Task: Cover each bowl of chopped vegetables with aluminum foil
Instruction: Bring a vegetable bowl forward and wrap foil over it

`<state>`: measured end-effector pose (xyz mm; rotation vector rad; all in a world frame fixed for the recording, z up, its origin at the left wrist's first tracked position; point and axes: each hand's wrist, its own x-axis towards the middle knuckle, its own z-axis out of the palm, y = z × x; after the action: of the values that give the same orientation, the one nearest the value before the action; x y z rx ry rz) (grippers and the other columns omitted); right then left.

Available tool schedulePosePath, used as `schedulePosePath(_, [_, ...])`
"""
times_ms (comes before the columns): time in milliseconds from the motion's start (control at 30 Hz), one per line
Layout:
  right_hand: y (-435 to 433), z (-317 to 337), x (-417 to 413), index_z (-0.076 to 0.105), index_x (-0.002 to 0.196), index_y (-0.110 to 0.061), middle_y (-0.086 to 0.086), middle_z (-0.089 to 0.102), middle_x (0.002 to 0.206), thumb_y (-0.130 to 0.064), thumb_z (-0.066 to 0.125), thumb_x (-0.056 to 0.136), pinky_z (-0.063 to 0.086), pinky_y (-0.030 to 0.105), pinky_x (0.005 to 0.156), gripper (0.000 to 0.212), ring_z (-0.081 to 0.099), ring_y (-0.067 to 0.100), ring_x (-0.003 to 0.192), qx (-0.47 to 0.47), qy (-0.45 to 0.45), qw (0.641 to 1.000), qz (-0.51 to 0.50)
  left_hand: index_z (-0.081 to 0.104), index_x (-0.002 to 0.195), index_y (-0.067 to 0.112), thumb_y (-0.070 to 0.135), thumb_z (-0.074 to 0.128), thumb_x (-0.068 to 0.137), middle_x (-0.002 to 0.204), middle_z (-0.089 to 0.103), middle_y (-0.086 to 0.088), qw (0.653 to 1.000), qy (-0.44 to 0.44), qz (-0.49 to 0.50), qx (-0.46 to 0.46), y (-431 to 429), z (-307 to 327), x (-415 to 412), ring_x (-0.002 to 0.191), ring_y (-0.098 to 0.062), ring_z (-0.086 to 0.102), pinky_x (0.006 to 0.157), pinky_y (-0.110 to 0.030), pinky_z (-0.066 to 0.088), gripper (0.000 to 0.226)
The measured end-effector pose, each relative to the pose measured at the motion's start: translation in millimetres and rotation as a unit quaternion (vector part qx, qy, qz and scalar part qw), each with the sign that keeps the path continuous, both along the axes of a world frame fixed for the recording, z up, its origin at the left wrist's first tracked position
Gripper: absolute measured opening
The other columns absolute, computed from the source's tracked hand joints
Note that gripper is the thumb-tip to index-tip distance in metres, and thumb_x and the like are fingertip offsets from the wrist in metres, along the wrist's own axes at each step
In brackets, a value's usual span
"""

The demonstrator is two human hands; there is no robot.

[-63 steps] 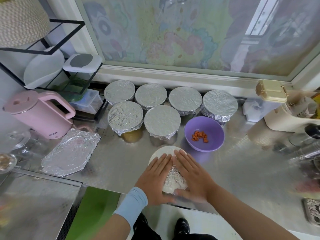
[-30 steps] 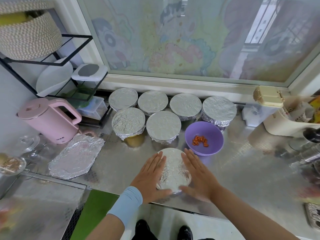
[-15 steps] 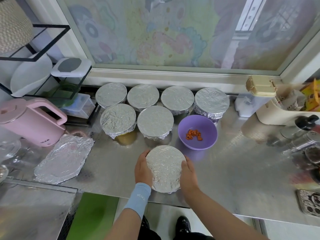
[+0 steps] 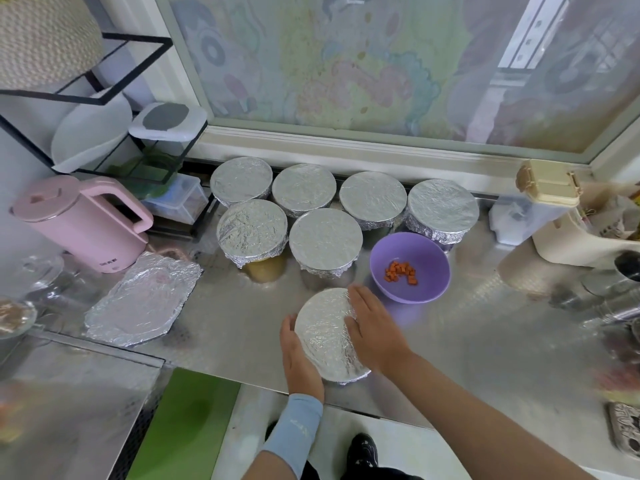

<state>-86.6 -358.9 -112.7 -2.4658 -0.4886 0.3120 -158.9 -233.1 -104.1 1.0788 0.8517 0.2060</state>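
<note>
A wide textured stainless-steel counter (image 4: 485, 341) is stretching across the view beneath a large window pasted with faded cartoon film (image 4: 346, 64). At the far left a black wire shelf rack (image 4: 189, 150) is standing on the counter, and a pale pink electric kettle (image 4: 79, 226) is sitting just in front of it. A loose, crumpled rectangular sheet of aluminum foil (image 4: 143, 299) is lying flat on the counter near the kettle's base. Six round bowls capped with aluminum foil (image 4: 325, 239) are standing in two rows under the window, four behind and two in front. A purple plastic bowl (image 4: 426, 271) is sitting uncovered just right of the front row, holding a few small orange vegetable cubes (image 4: 401, 271). Near the counter's front edge, apart from the rows, a round foil-covered bowl (image 4: 323, 334) is sitting between the person's hands. The right hand (image 4: 374, 327) is resting on the right part of its foil top, with the fingers straight, pressed together and pointing toward the far rim, and the thumb lying on the foil. The left hand (image 4: 299, 362), wearing a light blue wrist sleeve (image 4: 294, 431), is cupping the bowl's left wall, its thumb curving up along the rim. Its other fingers are hiding behind the bowl, so I cannot tell how they are lying.
</note>
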Motion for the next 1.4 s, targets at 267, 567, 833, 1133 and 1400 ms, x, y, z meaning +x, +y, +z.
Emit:
schedulePosePath(267, [4.5, -5.9, -5.3, 0.023, 0.153, -0.012, 0.005, 0.025, 0.156, -0.025, 0.047, 0.097, 0.019, 0.033, 0.118, 0.062, 0.022, 0.023, 0.141, 0.009, 0.011, 0.999, -0.049, 0.064, 0.124, 0.032, 0.056, 0.048, 0.092, 0.118, 0.070, -0.003, 0.986, -0.019, 0.026, -0.163, 3.1, -2.9, 11.6, 0.111, -0.025, 0.065, 0.098, -0.044, 0.049, 0.042])
schedulePosePath(567, [4.3, -0.7, -0.9, 0.026, 0.151, -0.006, 0.012, 0.029, 0.155, -0.030, 0.038, 0.094, 0.024, 0.039, 0.119, 0.063, 0.027, 0.028, 0.143, -0.078, -0.069, 0.994, 0.022, 0.044, 0.141, 0.027, 0.046, 0.028, 0.095, 0.145, 0.046, 0.007, 0.951, 0.004, -0.131, 0.279, 21.3, -4.3, 9.0, 0.133, -0.006, 0.039, 0.113, -0.031, 0.031, 0.052])
schedulePosePath(833, [9.2, -0.7, 27.8, 0.026, 0.152, -0.016, 0.001, 0.032, 0.153, -0.026, 0.034, 0.102, 0.026, 0.034, 0.116, 0.052, 0.030, 0.020, 0.139, -0.053, -0.036, 0.995, 0.077, 0.036, 0.149, 0.022, 0.034, 0.036, 0.103, 0.154, 0.036, 0.006, 0.749, 0.010, -0.370, 0.549, 40.2, -14.8, 39.6, 0.140, -0.008, 0.029, 0.111, -0.015, 0.013, 0.047])
schedulePosePath(1133, [13.5, -4.4, 32.2, 0.040, 0.143, -0.022, -0.004, 0.047, 0.139, -0.022, 0.038, 0.100, 0.035, 0.032, 0.107, 0.043, 0.044, 0.015, 0.127, -0.046, -0.043, 0.996, 0.058, 0.029, 0.150, 0.025, 0.043, 0.033, 0.100, 0.151, 0.035, 0.006, 0.682, 0.035, -0.396, 0.614, 41.9, -19.0, 46.0, 0.130, -0.017, 0.039, 0.108, -0.034, 0.036, 0.053])
schedulePosePath(1400, [13.0, -7.9, 28.7, 0.041, 0.139, -0.028, -0.007, 0.051, 0.132, -0.029, 0.030, 0.096, 0.040, 0.034, 0.094, 0.045, 0.050, 0.016, 0.119, -0.078, -0.068, 0.993, 0.050, 0.028, 0.147, 0.026, 0.057, 0.015, 0.090, 0.143, 0.040, 0.007, 0.660, 0.057, -0.391, 0.639, 35.0, -16.1, 44.4, 0.123, -0.016, 0.043, 0.101, -0.032, 0.038, 0.067])
